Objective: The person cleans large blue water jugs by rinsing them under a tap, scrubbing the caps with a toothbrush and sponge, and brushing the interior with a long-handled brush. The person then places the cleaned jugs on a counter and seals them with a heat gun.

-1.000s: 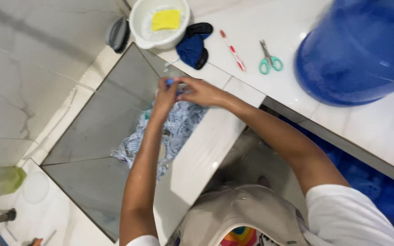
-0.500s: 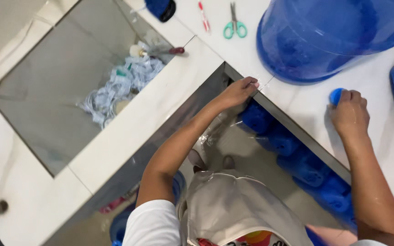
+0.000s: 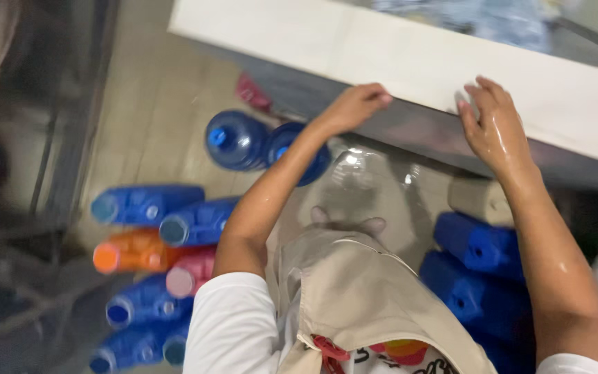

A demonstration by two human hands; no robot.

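Note:
Both of my hands rest on the front edge of a white tiled counter (image 3: 396, 52). My left hand (image 3: 356, 105) lies with its fingers bent over the edge and holds nothing. My right hand (image 3: 494, 130) is wet, its fingers spread flat against the same edge, and it holds nothing either. A patterned blue and white cloth (image 3: 482, 19) lies in the sink at the top of the view, beyond both hands. I wear a beige apron (image 3: 368, 291) over a white shirt.
On the floor below stand two round blue bottles (image 3: 238, 140) and a clear bottle (image 3: 356, 170). At the left lie several blue jugs (image 3: 148, 204), an orange jug (image 3: 133, 253) and a pink one (image 3: 192, 273). Blue canisters (image 3: 480, 248) stand at the right, under the counter.
The view has swung down from the countertop to the floor. My right hand has left the blue object beside the big blue bottle, and both hands now sit on the counter's edge.

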